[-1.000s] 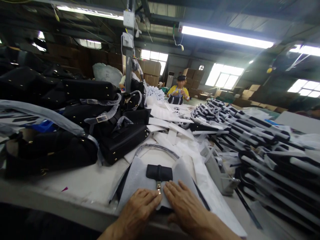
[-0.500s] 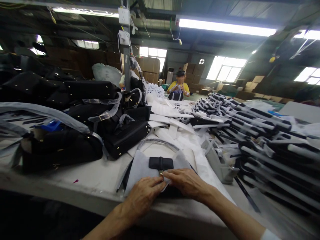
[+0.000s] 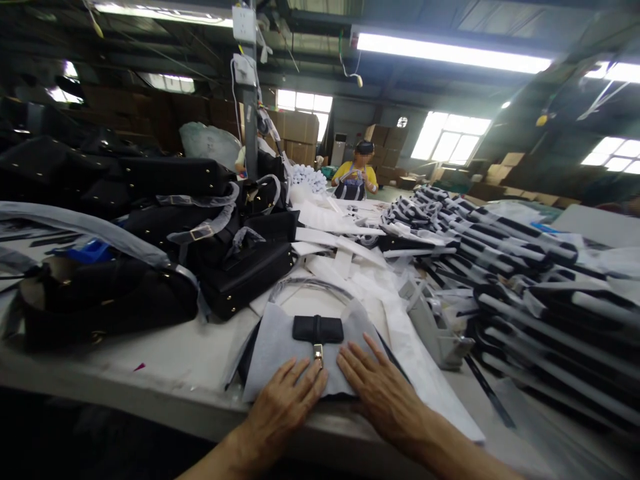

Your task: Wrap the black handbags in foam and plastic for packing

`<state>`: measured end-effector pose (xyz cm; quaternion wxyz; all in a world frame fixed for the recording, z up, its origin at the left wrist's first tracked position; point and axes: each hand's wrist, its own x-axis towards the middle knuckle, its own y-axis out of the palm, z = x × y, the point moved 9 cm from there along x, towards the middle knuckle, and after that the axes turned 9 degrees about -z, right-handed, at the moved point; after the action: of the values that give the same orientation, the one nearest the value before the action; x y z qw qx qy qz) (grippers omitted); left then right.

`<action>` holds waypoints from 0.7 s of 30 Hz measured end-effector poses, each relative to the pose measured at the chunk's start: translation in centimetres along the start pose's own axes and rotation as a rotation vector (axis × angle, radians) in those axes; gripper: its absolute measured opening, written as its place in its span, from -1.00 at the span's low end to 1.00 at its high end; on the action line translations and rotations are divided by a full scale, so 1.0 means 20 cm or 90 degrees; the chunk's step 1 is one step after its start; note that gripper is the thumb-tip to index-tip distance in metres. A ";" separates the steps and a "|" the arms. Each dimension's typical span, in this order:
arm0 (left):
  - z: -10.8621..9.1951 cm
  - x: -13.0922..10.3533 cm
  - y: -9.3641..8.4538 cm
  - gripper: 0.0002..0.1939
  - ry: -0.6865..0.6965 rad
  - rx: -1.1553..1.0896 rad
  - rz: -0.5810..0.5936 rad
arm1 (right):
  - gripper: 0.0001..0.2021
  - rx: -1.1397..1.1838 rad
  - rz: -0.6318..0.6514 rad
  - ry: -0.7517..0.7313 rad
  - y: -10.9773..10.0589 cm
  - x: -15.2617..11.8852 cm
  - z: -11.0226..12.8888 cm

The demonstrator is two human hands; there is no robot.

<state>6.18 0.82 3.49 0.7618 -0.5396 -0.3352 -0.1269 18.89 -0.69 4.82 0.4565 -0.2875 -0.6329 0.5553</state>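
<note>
A black handbag [image 3: 246,363] lies at the table's front edge, its front covered by a sheet of white paper [image 3: 273,340]. Over the paper sits a black flap tab [image 3: 327,329] with a gold clasp [image 3: 318,353] below it. A wrapped handle [image 3: 313,283] arches at the bag's far side. My left hand [image 3: 287,400] lies on the paper's lower part, fingers extended, fingertips beside the clasp. To the right of the clasp, my right hand [image 3: 375,383] rests flat on the paper with its fingers spread. Neither hand grips anything.
Black bags [image 3: 245,280] with wrapped handles are heaped on the left. Wrapped black straps [image 3: 525,267] are piled on the right, beside a grey tray [image 3: 435,327]. White sheets [image 3: 345,240] cover the middle. A person in yellow [image 3: 357,175] sits beyond the table.
My right hand has moved right, off the clasp, and its fingers have spread flat on the paper. My left hand's fingers have opened out, and the clasp now shows more fully.
</note>
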 end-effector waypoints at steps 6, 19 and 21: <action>0.01 0.01 -0.02 -0.48 0.020 0.039 -0.035 | -0.54 -0.149 -0.196 -0.009 0.05 0.02 0.15; 0.03 -0.01 -0.06 -0.53 0.082 0.156 -0.179 | -0.48 0.228 0.043 0.140 0.00 0.09 -0.13; 0.03 -0.01 -0.04 -0.56 0.082 0.156 -0.168 | -0.53 0.335 0.104 0.221 -0.08 0.13 -0.20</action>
<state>5.27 1.08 4.03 0.8182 -0.3850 -0.3668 -0.2185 21.63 3.06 6.84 0.5700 -0.2997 -0.3555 0.6774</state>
